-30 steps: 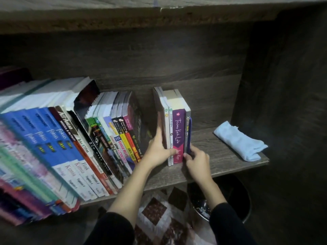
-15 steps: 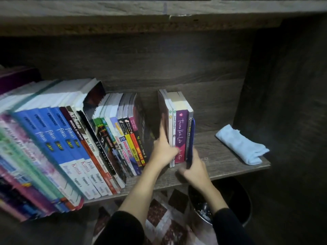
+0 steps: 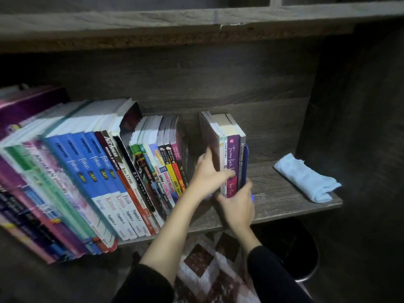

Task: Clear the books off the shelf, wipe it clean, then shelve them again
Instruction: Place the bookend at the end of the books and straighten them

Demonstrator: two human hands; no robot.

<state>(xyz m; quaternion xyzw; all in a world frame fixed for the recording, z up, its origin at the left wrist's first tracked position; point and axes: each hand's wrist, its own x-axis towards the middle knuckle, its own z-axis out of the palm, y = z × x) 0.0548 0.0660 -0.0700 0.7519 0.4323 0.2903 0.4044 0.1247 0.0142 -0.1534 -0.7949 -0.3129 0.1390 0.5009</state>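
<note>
A small upright stack of books (image 3: 231, 147) with a purple spine stands in the middle of the dark wooden shelf (image 3: 282, 202). My left hand (image 3: 207, 173) grips the stack from its left side, thumb across the spines. My right hand (image 3: 237, 206) holds its lower right corner from below, fingers curled round the bottom edge. To the left, a long row of books (image 3: 91, 171) leans rightwards, with a gap between it and the held stack. A folded light-blue cloth (image 3: 306, 178) lies at the shelf's right end.
The shelf's dark side wall (image 3: 349, 127) rises at the right and an upper board (image 3: 175, 33) runs overhead. Below the shelf edge sit a round dark bin (image 3: 301, 254) and a patterned fabric (image 3: 205, 265).
My right hand has slid from the stack's right side down under its lower corner. The left hand stays on the stack's left side. The view has shifted slightly.
</note>
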